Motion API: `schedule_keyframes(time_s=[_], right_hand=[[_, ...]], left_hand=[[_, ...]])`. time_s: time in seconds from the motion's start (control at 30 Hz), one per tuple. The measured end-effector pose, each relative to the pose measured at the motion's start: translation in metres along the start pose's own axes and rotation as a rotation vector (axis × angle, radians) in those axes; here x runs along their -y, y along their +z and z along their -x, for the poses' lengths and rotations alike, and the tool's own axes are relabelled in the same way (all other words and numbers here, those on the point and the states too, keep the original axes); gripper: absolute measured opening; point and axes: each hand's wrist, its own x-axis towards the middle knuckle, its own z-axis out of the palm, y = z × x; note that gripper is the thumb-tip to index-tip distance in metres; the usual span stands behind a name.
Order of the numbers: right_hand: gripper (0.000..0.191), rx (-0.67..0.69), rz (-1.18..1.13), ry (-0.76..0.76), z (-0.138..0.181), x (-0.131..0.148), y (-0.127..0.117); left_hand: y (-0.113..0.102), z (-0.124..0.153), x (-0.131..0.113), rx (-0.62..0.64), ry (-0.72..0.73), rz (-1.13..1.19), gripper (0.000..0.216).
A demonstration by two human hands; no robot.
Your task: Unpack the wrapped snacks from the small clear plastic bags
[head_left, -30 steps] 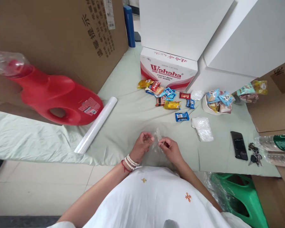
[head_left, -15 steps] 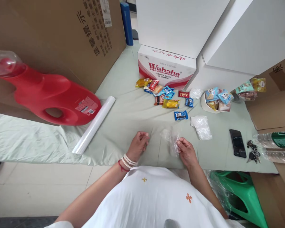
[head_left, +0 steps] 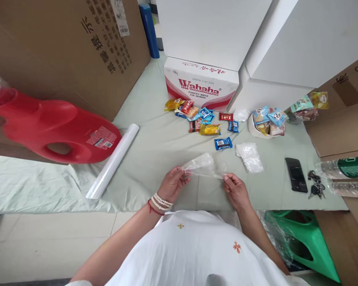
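A clear plastic bag [head_left: 201,165] stretches between my two hands, just above the cloth-covered table [head_left: 155,149]. My left hand [head_left: 173,183] pinches its left end, and my right hand [head_left: 234,188] pinches its right end. Beyond the bag lies a blue snack packet [head_left: 223,143]. A folded bundle of clear plastic [head_left: 250,157] rests to the right of it. Farther back sits a loose pile of small wrapped snacks, with a yellow packet [head_left: 210,129] at its front.
A white container [head_left: 256,132] holds several snack packets. A phone [head_left: 296,174], keys [head_left: 316,186] and plastic bottles [head_left: 353,167] lie at the right. On the left are a white roll [head_left: 113,161] and a red jug [head_left: 59,129]. A Wahaba-style printed carton [head_left: 201,85] stands behind.
My left hand has taken hold of the bag, which hung crumpled from my right hand before. Now the bag is spread out between both hands. The view has shifted slightly.
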Motion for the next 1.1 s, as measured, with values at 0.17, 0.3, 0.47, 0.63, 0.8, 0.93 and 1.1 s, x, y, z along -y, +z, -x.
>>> schedule_keyframes(time_s=[0.17, 0.3, 0.47, 0.63, 0.8, 0.93, 1.1], right_hand=[[0.044, 0.093, 0.284, 0.11, 0.015, 0.0, -0.025], [0.039, 0.027, 0.726, -0.197, 0.027, 0.033, -0.034], [0.022, 0.171, 0.838, -0.64, 0.02, 0.062, 0.015], [0.018, 0.406, 0.808, -0.733, -0.014, 0.029, 0.077], [0.02, 0.42, 0.591, -0.487, -0.029, 0.018, 0.086], [0.026, 0.316, 0.304, -0.327, -0.021, 0.026, 0.084], [0.039, 0.143, -0.031, -0.095, -0.01, 0.029, 0.085]], left_hand=[[-0.007, 0.001, 0.005, -0.042, 0.018, 0.087, 0.044], [-0.007, 0.003, 0.006, -0.016, 0.061, 0.003, 0.05], [-0.002, 0.011, 0.006, 0.053, 0.119, -0.16, 0.06], [-0.004, 0.018, 0.007, 0.108, 0.155, -0.338, 0.07], [-0.02, 0.02, 0.007, 0.033, 0.167, -0.298, 0.065], [-0.026, 0.014, -0.002, -0.065, 0.139, -0.046, 0.046], [-0.036, -0.009, -0.036, -0.238, 0.114, 0.082, 0.045]])
